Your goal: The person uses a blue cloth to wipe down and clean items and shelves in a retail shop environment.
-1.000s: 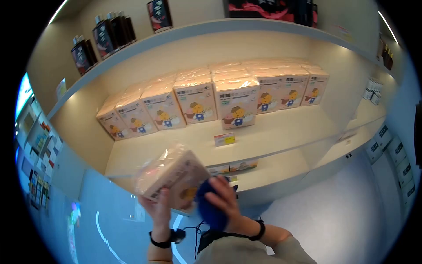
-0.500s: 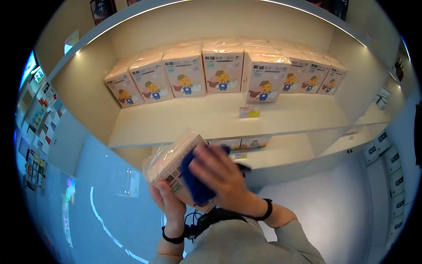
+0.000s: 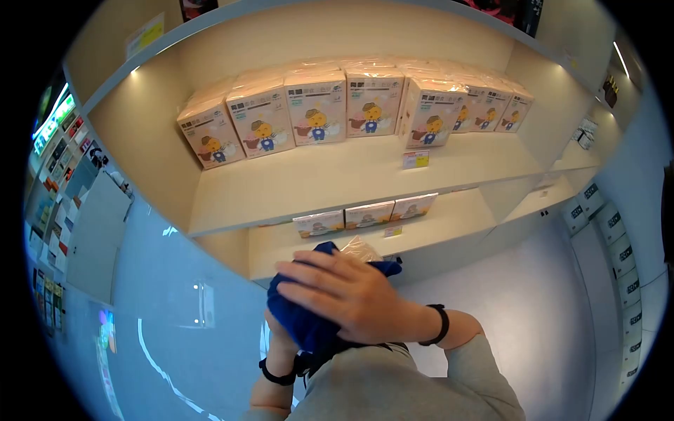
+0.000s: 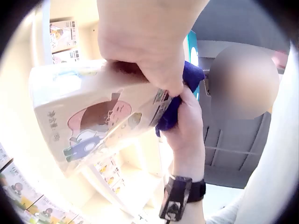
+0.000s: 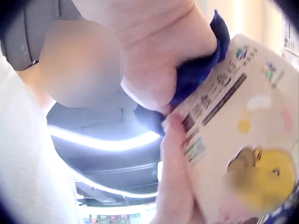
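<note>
My left hand (image 3: 282,335) grips a plastic-wrapped box (image 4: 86,119) with a yellow cartoon chick printed on its front. In the right wrist view its thumb lies along the printed edge of the box. Over the box's upper side is a dark blue cloth (image 3: 298,312), bunched and draped. My right hand (image 3: 351,288) presses this cloth from above, its fingers extended across it and its thumb hidden. Most of the box is covered by cloth and hand in the head view, with a shiny wrapped corner showing beyond them.
Matching wrapped boxes (image 3: 316,109) stand in rows on the lit shelf (image 3: 337,186) ahead. One box (image 3: 434,116) sits forward of the row, behind a price tag (image 3: 415,159). Flatter boxes (image 3: 368,214) line the shelf below. White cartons (image 3: 618,245) stand at the far right.
The right hand has moved left with the cloth, from beside the box to over it. The box has been turned in the left hand, so its printed front no longer shows in the head view.
</note>
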`<action>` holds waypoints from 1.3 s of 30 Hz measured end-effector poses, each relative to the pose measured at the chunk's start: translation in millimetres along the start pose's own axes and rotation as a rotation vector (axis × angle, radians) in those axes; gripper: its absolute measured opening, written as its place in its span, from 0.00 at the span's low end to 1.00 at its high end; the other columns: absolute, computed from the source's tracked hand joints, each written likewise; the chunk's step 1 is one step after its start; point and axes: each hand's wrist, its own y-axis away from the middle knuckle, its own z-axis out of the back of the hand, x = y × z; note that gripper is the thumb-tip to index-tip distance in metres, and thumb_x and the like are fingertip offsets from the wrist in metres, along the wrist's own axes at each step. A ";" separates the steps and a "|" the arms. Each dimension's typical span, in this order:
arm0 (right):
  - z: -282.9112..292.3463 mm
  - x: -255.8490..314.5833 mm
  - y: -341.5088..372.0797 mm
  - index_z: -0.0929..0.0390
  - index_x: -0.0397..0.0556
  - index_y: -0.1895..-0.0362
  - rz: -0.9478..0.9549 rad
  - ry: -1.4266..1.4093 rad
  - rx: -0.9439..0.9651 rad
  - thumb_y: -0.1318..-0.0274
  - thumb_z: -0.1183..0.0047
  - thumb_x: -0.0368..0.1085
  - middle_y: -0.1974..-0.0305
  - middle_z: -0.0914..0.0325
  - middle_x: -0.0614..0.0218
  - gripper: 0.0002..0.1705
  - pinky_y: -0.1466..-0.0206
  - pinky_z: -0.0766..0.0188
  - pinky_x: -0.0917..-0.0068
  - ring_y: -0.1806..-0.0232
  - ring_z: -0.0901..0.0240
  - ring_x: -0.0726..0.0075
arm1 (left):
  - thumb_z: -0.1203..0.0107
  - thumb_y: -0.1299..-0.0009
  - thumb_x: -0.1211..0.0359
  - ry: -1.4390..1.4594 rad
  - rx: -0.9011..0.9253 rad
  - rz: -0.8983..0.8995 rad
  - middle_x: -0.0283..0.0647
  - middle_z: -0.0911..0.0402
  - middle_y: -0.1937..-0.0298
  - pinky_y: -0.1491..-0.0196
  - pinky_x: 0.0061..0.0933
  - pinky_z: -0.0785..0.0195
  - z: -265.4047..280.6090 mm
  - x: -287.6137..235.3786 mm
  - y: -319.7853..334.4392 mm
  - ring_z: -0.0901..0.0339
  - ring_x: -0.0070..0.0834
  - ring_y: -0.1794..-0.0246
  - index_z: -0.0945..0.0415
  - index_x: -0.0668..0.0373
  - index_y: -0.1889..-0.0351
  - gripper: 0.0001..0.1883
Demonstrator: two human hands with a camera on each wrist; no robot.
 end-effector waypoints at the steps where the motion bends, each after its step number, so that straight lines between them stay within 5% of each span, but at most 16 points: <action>1: 2.8 -2.2 -3.9 0.26 0.55 0.36 -0.041 -0.008 0.028 0.61 0.37 0.27 0.33 0.29 0.62 0.40 0.32 0.32 0.56 0.31 0.33 0.50 | 0.35 0.34 0.45 0.286 -0.141 -0.112 0.58 0.34 0.30 0.29 0.45 0.39 8.0 2.1 6.2 0.33 0.45 0.30 0.48 0.65 0.26 0.49; 3: -2.5 -11.5 -4.1 0.25 0.50 0.40 -0.132 0.045 -0.095 0.63 0.35 0.26 0.39 0.26 0.56 0.38 0.31 0.34 0.55 0.34 0.31 0.47 | 0.34 0.37 0.39 0.378 -0.241 0.015 0.58 0.25 0.40 0.40 0.41 0.30 22.8 -3.4 3.5 0.23 0.44 0.42 0.41 0.73 0.36 0.50; 5: 0.2 -19.6 0.6 0.26 0.48 0.40 -0.285 -0.065 -0.138 0.54 0.39 0.25 0.38 0.26 0.56 0.32 0.32 0.32 0.60 0.36 0.28 0.51 | 0.35 0.37 0.38 0.508 -0.292 0.017 0.55 0.24 0.43 0.40 0.41 0.30 36.5 -6.5 -0.3 0.23 0.43 0.43 0.40 0.73 0.36 0.49; 7: -18.0 -29.1 12.9 0.27 0.47 0.39 -0.467 -0.615 -0.253 0.43 0.46 0.25 0.37 0.26 0.57 0.25 0.33 0.32 0.66 0.38 0.27 0.59 | 0.43 0.34 0.34 0.398 -0.321 0.009 0.55 0.26 0.41 0.39 0.42 0.30 51.9 10.5 16.3 0.24 0.43 0.41 0.40 0.71 0.35 0.49; 9: -37.5 -20.3 25.8 0.30 0.46 0.36 -0.489 -0.764 -0.180 0.35 0.53 0.26 0.33 0.29 0.59 0.23 0.33 0.34 0.70 0.38 0.27 0.65 | 0.50 0.25 0.41 0.277 -0.490 -0.102 0.55 0.23 0.42 0.41 0.47 0.28 60.0 31.6 25.6 0.22 0.47 0.44 0.34 0.70 0.38 0.38; 11: -64.5 11.9 32.7 0.34 0.45 0.31 -0.957 -0.919 -0.088 0.39 0.50 0.24 0.29 0.35 0.57 0.30 0.28 0.40 0.67 0.33 0.32 0.61 | 0.60 0.24 0.35 0.300 -0.561 0.039 0.51 0.24 0.41 0.38 0.45 0.31 60.1 31.2 28.8 0.25 0.43 0.40 0.32 0.68 0.37 0.42; 12: -89.8 8.0 33.1 0.38 0.44 0.29 -0.438 -0.714 -0.286 0.43 0.45 0.23 0.26 0.40 0.55 0.37 0.24 0.47 0.63 0.28 0.38 0.55 | 0.60 0.25 0.34 0.538 -0.611 0.199 0.49 0.25 0.39 0.37 0.44 0.32 63.2 28.8 26.5 0.26 0.41 0.38 0.33 0.66 0.36 0.42; 14: -99.8 11.3 46.8 0.38 0.44 0.28 -0.444 -0.697 -0.271 0.45 0.43 0.23 0.26 0.41 0.53 0.38 0.23 0.50 0.61 0.26 0.42 0.53 | 0.59 0.25 0.33 0.851 -0.619 0.430 0.45 0.30 0.34 0.34 0.41 0.35 74.1 28.2 25.9 0.28 0.39 0.36 0.38 0.61 0.30 0.42; 21: -106.4 33.9 62.1 0.37 0.46 0.29 -0.460 -0.652 -0.300 0.49 0.41 0.23 0.26 0.43 0.50 0.41 0.23 0.51 0.58 0.25 0.45 0.48 | 0.58 0.29 0.30 1.204 -0.505 0.386 0.42 0.34 0.29 0.30 0.43 0.38 81.2 41.2 28.5 0.34 0.37 0.30 0.47 0.57 0.24 0.48; 23: -105.7 38.6 60.2 0.37 0.47 0.28 -0.433 -0.597 -0.335 0.50 0.42 0.22 0.26 0.43 0.50 0.41 0.23 0.51 0.58 0.25 0.45 0.47 | 0.59 0.30 0.28 1.196 -0.527 0.672 0.40 0.37 0.26 0.27 0.43 0.43 76.0 40.2 24.6 0.39 0.36 0.27 0.48 0.54 0.23 0.49; 27: -106.9 48.1 52.7 0.40 0.48 0.26 -0.336 -0.389 -0.175 0.48 0.49 0.23 0.25 0.47 0.47 0.41 0.22 0.53 0.56 0.23 0.49 0.44 | 0.68 0.27 0.29 1.280 -0.545 0.830 0.37 0.40 0.23 0.24 0.41 0.49 82.2 34.3 23.6 0.42 0.35 0.24 0.47 0.51 0.22 0.46; 29: -114.5 49.3 45.7 0.40 0.47 0.26 -0.359 -0.697 -0.194 0.44 0.49 0.27 0.24 0.49 0.47 0.39 0.22 0.54 0.56 0.22 0.51 0.44 | 0.68 0.27 0.28 1.254 -0.556 0.819 0.37 0.40 0.23 0.24 0.40 0.50 83.0 35.8 29.2 0.43 0.35 0.24 0.48 0.51 0.22 0.46; 31: -106.7 45.8 32.2 0.41 0.46 0.25 -0.357 -0.768 -0.160 0.36 0.50 0.32 0.23 0.50 0.51 0.35 0.21 0.55 0.60 0.21 0.52 0.52 | 0.69 0.27 0.28 1.232 -0.568 0.808 0.37 0.40 0.23 0.24 0.40 0.50 81.1 39.3 33.6 0.43 0.36 0.23 0.48 0.51 0.22 0.46; 34: -98.0 45.2 3.0 0.46 0.47 0.23 -0.502 -1.397 0.024 0.28 0.55 0.40 0.25 0.42 0.61 0.34 0.24 0.49 0.69 0.25 0.47 0.72 | 0.68 0.27 0.28 1.231 -0.464 0.690 0.38 0.37 0.26 0.26 0.39 0.46 70.8 52.7 44.2 0.40 0.35 0.26 0.47 0.52 0.22 0.47; 36: -110.0 45.4 -0.8 0.45 0.46 0.23 -0.517 -1.398 0.081 0.27 0.56 0.38 0.24 0.45 0.62 0.32 0.23 0.52 0.69 0.24 0.49 0.70 | 0.73 0.31 0.24 1.416 -0.333 0.669 0.45 0.38 0.26 0.27 0.42 0.42 63.4 58.6 52.1 0.39 0.37 0.27 0.49 0.57 0.23 0.53; 39: -128.1 37.5 24.3 0.43 0.46 0.24 -0.719 -1.464 0.193 0.28 0.57 0.33 0.21 0.51 0.65 0.30 0.21 0.58 0.69 0.23 0.53 0.68 | 0.74 0.32 0.22 1.612 -0.411 0.721 0.47 0.31 0.34 0.32 0.42 0.33 76.5 37.4 46.4 0.30 0.37 0.34 0.47 0.58 0.25 0.53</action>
